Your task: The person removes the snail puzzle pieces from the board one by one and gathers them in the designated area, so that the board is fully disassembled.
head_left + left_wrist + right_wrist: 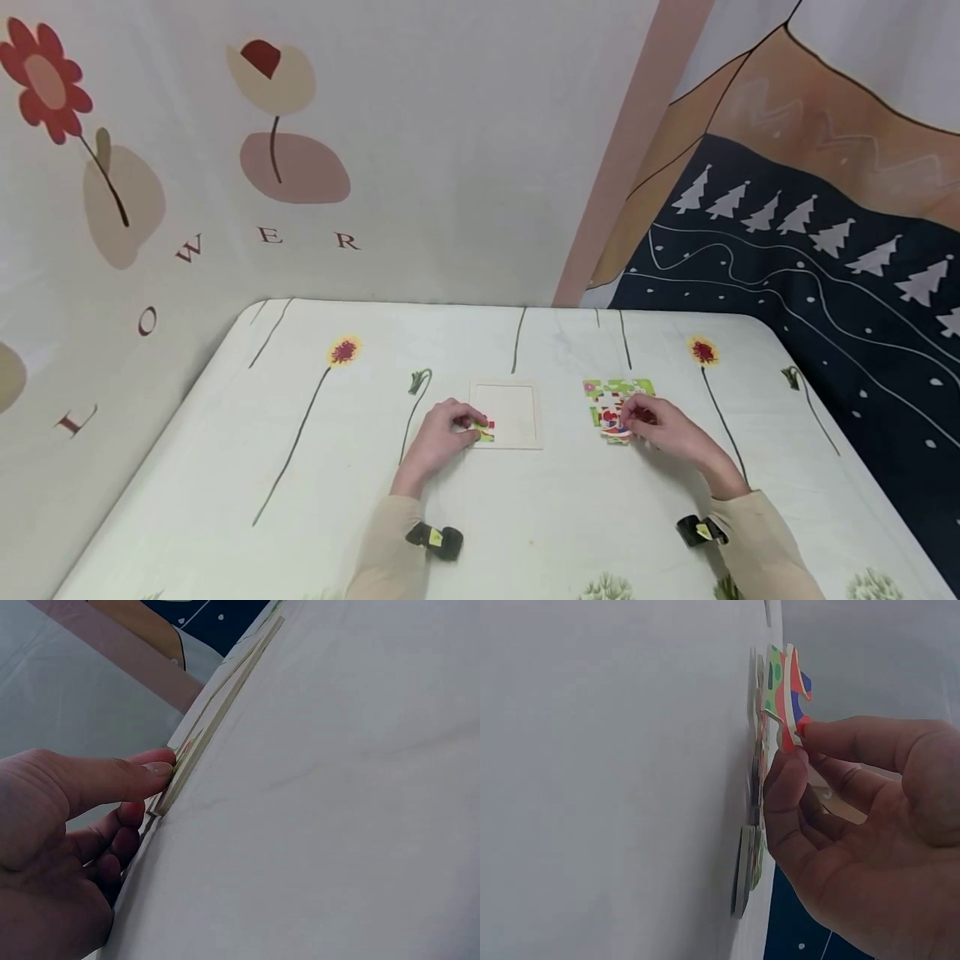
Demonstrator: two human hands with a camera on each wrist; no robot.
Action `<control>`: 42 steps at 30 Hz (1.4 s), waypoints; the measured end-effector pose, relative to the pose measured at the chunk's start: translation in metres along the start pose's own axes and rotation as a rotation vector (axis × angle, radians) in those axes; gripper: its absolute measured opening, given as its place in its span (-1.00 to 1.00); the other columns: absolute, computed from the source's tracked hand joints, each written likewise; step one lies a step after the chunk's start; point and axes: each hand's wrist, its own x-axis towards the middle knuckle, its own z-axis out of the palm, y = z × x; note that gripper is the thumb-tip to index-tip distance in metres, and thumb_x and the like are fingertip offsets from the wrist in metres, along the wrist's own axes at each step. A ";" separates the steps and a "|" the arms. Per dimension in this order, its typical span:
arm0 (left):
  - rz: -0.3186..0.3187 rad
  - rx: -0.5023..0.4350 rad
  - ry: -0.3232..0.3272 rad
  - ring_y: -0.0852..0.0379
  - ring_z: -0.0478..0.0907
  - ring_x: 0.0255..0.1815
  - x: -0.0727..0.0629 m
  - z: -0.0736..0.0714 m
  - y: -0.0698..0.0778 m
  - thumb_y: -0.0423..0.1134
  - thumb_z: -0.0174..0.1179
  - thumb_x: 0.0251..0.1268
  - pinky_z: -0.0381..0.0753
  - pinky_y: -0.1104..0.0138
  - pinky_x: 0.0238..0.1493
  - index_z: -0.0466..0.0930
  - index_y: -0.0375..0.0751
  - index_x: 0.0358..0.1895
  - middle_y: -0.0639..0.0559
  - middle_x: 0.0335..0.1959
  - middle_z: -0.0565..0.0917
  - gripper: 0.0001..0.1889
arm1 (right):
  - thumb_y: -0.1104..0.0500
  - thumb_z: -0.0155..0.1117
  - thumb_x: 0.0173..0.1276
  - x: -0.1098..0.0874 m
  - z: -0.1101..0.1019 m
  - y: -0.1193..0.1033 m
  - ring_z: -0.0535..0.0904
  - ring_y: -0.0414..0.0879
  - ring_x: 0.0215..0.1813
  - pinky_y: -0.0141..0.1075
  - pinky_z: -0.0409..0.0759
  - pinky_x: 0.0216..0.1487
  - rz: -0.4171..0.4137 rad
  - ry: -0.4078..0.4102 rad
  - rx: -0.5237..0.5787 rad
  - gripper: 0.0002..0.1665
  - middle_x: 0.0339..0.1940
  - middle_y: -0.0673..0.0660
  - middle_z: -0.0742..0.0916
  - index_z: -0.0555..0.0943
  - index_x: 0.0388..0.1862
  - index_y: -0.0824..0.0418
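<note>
A shallow pale puzzle tray [538,417] lies on the table, with a green, red and yellow jigsaw piece [487,432] at its lower left corner. There my left hand [442,435] pinches that piece between thumb and forefinger, right at the tray's edge; the fingertips partly hide it. In the left wrist view the tray [225,709] is seen almost edge-on. My right hand [671,429] pinches another jigsaw piece [786,694], coloured green, red, white and blue. It is held tilted up beside the cluster of loose puzzle pieces [618,387].
The loose pieces lie to the right of the tray, some overlapping, as the stacked pieces [746,870] in the right wrist view show. A flower-printed white cloth [300,417] covers the table. Patterned curtains [450,167] stand behind it and at both sides.
</note>
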 end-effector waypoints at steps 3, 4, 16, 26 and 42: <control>-0.002 0.000 -0.002 0.12 0.41 -0.31 0.000 0.001 0.000 -0.53 0.27 0.07 0.40 0.25 -0.20 0.71 -0.24 -0.28 0.04 -0.41 0.51 -0.83 | 0.41 0.09 0.38 -0.003 -0.002 0.000 0.42 -0.09 -0.32 -0.34 0.42 -0.33 0.025 0.001 0.008 -0.92 -0.34 0.10 0.57 0.54 -0.27 0.32; 0.001 -0.001 -0.001 0.12 0.41 -0.31 0.000 0.001 0.000 -0.53 0.26 0.07 0.40 0.25 -0.20 0.71 -0.24 -0.28 0.03 -0.41 0.51 -0.83 | 0.41 0.09 0.38 -0.004 -0.003 0.001 0.42 -0.09 -0.33 -0.34 0.42 -0.34 0.029 -0.001 0.013 -0.92 -0.34 0.10 0.57 0.54 -0.27 0.33; -0.015 -0.004 0.004 0.10 0.42 -0.30 0.001 0.000 0.002 -0.53 0.26 0.07 0.40 0.21 -0.18 0.71 -0.23 -0.30 0.04 -0.39 0.52 -0.83 | 0.43 0.12 0.32 -0.009 -0.010 0.001 0.42 -0.06 -0.30 -0.32 0.42 -0.32 0.039 -0.007 -0.062 -0.92 -0.36 0.09 0.57 0.55 -0.30 0.31; -0.018 -0.004 0.005 0.10 0.41 -0.31 0.001 0.001 0.001 -0.53 0.26 0.08 0.39 0.22 -0.19 0.71 -0.23 -0.30 0.03 -0.40 0.52 -0.83 | 0.47 0.11 0.31 -0.011 -0.011 0.002 0.42 -0.10 -0.34 -0.33 0.42 -0.32 0.028 -0.016 -0.060 -0.89 -0.39 0.09 0.56 0.55 -0.32 0.32; -0.008 -0.003 0.009 0.12 0.39 -0.33 0.002 0.001 0.000 -0.53 0.27 0.07 0.37 0.24 -0.20 0.72 -0.23 -0.30 0.08 -0.43 0.50 -0.84 | 0.45 0.17 0.29 -0.010 -0.009 0.003 0.39 -0.08 -0.33 -0.29 0.38 -0.32 0.038 0.012 -0.116 -0.89 -0.39 0.06 0.55 0.56 -0.36 0.28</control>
